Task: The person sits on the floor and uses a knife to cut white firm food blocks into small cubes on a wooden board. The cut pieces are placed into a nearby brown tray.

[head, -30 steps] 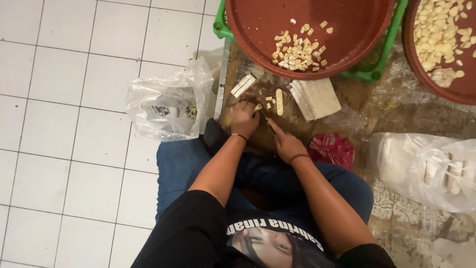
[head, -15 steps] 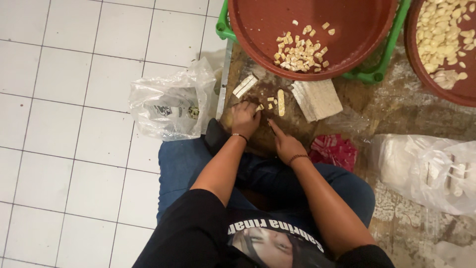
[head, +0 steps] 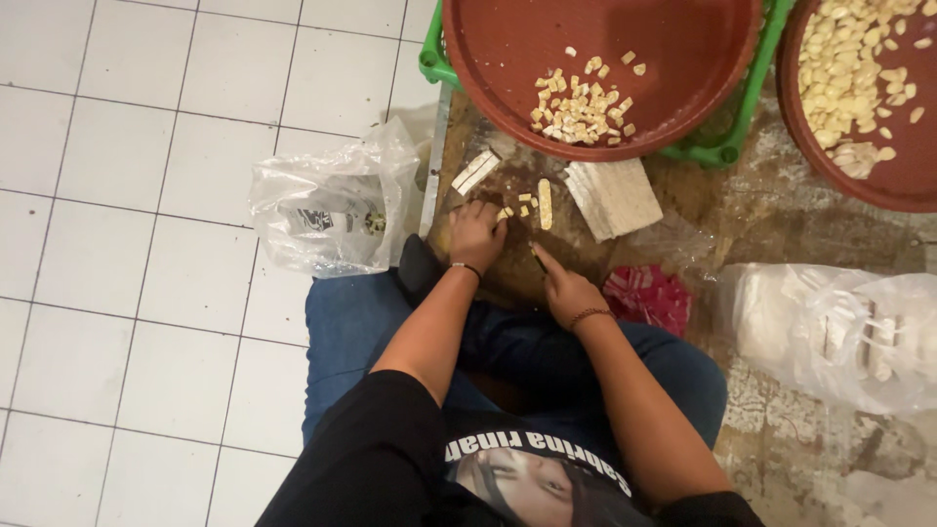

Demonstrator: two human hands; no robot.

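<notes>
Left hand (head: pixel 475 232): resting on the wooden cutting board (head: pixel 508 268), fingers curled down over small pale cut pieces (head: pixel 515 207) at its fingertips; whether it actually pinches one I cannot tell.
Right hand (head: pixel 569 289): closed into a grip with the forefinger stretched forward along something thin and dark, probably a knife, too small to be sure.
Cut pieces: a few little cubes and one longer pale strip (head: pixel 545 203) lie on the board just ahead of both hands.
Uncut slab (head: pixel 613 196): a pale, flat block lying on the board to the right of the strip, just below the basin.
Red basin (head: pixel 673 107): round, sitting on a green crate (head: pixel 727 146), with a heap of small cubes (head: pixel 578 100) inside.
Second basin (head: pixel 903 181): at the far right, holding more pale pieces.
Plastic bags: one crumpled clear bag (head: pixel 332 210) on the white tiled floor (head: pixel 146 244) left of the board, another (head: pixel 839 332) to the right.
Red wrapper (head: pixel 649 295): beside the right wrist.
</notes>
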